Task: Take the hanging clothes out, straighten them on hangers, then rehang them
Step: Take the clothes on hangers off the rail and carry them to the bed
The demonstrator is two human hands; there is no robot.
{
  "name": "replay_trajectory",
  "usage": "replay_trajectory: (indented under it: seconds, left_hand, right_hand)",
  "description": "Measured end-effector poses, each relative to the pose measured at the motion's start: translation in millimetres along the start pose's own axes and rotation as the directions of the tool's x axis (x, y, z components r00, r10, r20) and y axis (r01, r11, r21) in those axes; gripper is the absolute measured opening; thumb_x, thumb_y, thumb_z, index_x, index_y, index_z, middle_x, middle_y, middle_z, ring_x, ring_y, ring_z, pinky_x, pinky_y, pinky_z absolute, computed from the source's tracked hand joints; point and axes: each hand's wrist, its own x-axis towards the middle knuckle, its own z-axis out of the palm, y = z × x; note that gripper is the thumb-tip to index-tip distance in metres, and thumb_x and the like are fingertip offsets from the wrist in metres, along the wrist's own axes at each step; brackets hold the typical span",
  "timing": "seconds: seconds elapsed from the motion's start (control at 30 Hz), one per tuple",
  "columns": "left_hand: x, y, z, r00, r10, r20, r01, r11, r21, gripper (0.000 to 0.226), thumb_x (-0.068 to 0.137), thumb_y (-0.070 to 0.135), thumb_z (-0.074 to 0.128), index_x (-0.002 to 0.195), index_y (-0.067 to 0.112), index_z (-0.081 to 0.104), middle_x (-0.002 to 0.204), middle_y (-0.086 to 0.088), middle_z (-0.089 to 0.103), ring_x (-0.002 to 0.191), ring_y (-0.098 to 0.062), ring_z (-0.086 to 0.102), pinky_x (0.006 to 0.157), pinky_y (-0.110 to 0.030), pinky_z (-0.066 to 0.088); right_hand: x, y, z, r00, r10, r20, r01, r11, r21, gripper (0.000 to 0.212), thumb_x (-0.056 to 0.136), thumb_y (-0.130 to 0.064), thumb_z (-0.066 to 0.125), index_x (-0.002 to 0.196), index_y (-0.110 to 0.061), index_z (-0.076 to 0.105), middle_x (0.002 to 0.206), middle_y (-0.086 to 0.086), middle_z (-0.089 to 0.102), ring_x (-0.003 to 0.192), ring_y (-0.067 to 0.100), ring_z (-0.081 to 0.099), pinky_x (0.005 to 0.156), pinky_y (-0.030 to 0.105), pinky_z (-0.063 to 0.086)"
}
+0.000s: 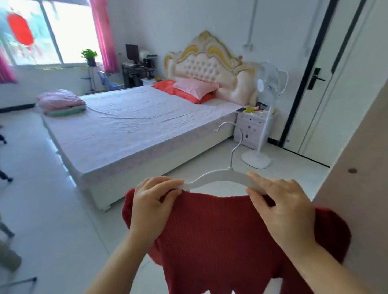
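Note:
A dark red ribbed knit top (218, 240) hangs on a white hanger (218, 176) with a metal hook, held out in front of me above the floor. My left hand (151, 205) grips the hanger's left shoulder together with the red fabric. My right hand (281, 207) pinches the right shoulder of the hanger and the top's neckline, thumb under and fingers over. The lower part of the top runs out of the frame's bottom edge.
A bed (130, 125) with a lilac sheet, pillows and folded bedding lies ahead. A white standing fan (264, 113) and a small bedside cabinet (251, 127) stand to its right. A beige wardrobe panel (365, 167) rises close on my right, a door behind it.

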Motion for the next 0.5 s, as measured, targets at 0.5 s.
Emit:
replay_trajectory:
  seconds: [0.5]
  left_hand:
    - [128,-251,-92,0.965,-0.175,-0.194,0.232,0.915,0.331,0.022,0.071,0.003,0.077,0.087,0.018,0.075,0.087,0.013,0.064,0.085,-0.016,0.062,0.082,-0.050,0.049]
  right_hand:
    - [100,-101,345,0.974,0.040,0.224,-0.130,0.905,0.405,0.035,0.069,-0.014,0.081,0.102,-0.021,0.071,0.079,-0.010,0.065,0.079,0.002,0.047,0.071,0.010,0.035]
